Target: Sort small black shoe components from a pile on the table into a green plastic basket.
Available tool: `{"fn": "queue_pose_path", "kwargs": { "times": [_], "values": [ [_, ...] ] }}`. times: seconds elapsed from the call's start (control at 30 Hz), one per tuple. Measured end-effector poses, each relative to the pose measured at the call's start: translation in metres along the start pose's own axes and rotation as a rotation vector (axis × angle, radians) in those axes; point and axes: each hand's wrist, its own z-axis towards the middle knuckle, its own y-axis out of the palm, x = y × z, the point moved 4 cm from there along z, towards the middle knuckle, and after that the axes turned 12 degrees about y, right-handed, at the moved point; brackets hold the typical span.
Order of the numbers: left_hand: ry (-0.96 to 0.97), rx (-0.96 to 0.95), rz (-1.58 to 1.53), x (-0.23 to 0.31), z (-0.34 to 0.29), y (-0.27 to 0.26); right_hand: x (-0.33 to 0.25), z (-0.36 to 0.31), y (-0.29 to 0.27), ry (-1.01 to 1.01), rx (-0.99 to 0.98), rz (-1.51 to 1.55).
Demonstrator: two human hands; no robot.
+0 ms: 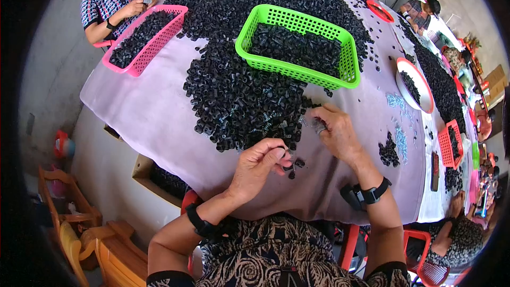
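Near the front edge of the pile of small black plastic parts point(228, 95), my left hand point(252, 167) is closed in a pinch. A small dark part shows at its fingertips. My right hand point(340, 133) is a little farther off to the right, its fingers curled together beside the pile's right edge. Something greyish shows between those fingers, too small to make out. A few loose black parts point(291, 174) lie on the cloth just right of my left fingertips. Several small pale metal springs point(272, 120) lie among the black parts in front of my hands.
Beyond the pile stands a green basket point(297, 65) of black parts, with a pink basket point(159, 42) at the left. To the right are a white bowl point(419, 87), loose springs point(399, 138) and a red basket point(450, 143). Other people point(114, 2) sit around the cloth-covered table point(143, 101).
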Motion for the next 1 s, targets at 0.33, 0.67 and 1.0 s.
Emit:
{"fn": "queue_pose_path", "kwargs": {
  "times": [0.33, 0.67, 1.0],
  "values": [
    [-0.081, -0.023, 0.107, -0.002, 0.001, 0.002, 0.009, 0.005, 0.019, -0.202, 0.065, -0.36],
    [0.033, -0.01, 0.088, -0.006, 0.005, -0.005, -0.018, -0.008, 0.031, 0.156, -0.276, 0.746],
    [0.064, 0.047, 0.024, -0.009, 0.004, -0.009, -0.029, -0.015, 0.043, 0.113, -0.247, 0.884]
  ]
}}
